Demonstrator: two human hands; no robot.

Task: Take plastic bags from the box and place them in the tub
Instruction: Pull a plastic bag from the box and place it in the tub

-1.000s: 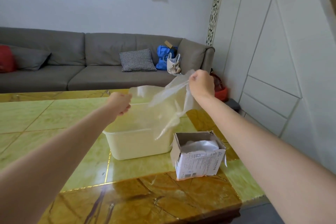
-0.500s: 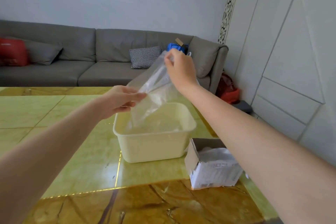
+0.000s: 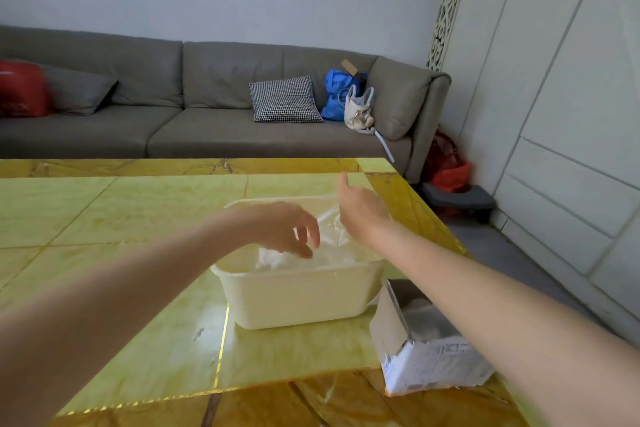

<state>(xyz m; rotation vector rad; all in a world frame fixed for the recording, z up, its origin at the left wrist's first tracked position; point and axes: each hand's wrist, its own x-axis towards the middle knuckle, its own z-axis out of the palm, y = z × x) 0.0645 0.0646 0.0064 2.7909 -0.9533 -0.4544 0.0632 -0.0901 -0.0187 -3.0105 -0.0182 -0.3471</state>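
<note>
Plastic bag (image 3: 329,246), pinched high in my right hand (image 3: 360,211) moments ago, now lies in the tub (image 3: 298,298); both grips spread, left hand (image 3: 284,229) empty, box (image 3: 426,350) next.

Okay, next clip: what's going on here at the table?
A person is moving plastic bags from a cardboard box into a cream plastic tub on a yellow-green table. A clear plastic bag lies in the tub, partly draped against its far right side. Both hands hover over the tub, left hand and right hand, fingers loose, gripping nothing. More bags show in the open box.
</note>
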